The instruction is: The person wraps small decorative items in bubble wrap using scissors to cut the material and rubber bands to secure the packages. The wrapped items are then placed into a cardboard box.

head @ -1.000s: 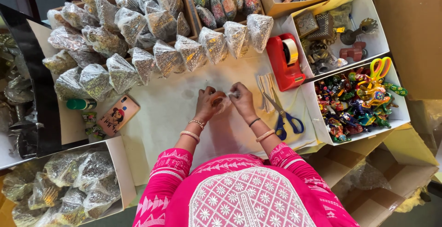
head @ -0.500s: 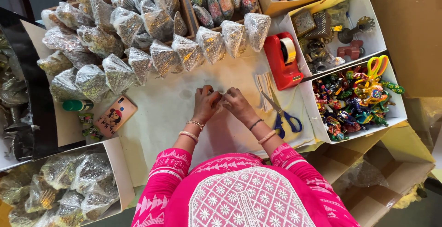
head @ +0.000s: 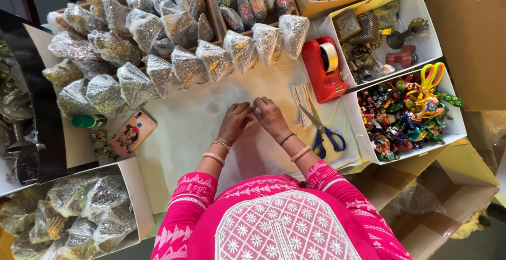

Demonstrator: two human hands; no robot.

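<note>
**Both hands pinched together over the white sheet**

Your left hand [head: 234, 122] and right hand [head: 270, 115] meet fingertip to fingertip at the middle of the worktop [head: 184, 133], over the white paper that covers it. Both are narrowed to a pinch, but whatever sits between the fingers is too small and too hidden to name; I cannot tell its shape, its long axis or which way it points. Judging by how tightly the fingertips close, it is probably light and thin, so a soft pinch at its edges should do, with no real squeeze.

Around your hands:

- The blue-handled scissors [head: 324, 133] lie just right of your right wrist, blades pointing away from you and handles toward you.
- A red tape dispenser [head: 324, 70] stands beyond them, near the white strips [head: 302, 99] lying beside the blades.
- A row of clear filled packets [head: 213, 59] runs along the far edge of the sheet, soft and crinkly by the look of them.
- A phone [head: 132, 133] in a pink case lies to your left.
- A white box of painted figurines [head: 406, 117] sits to your right.
</note>
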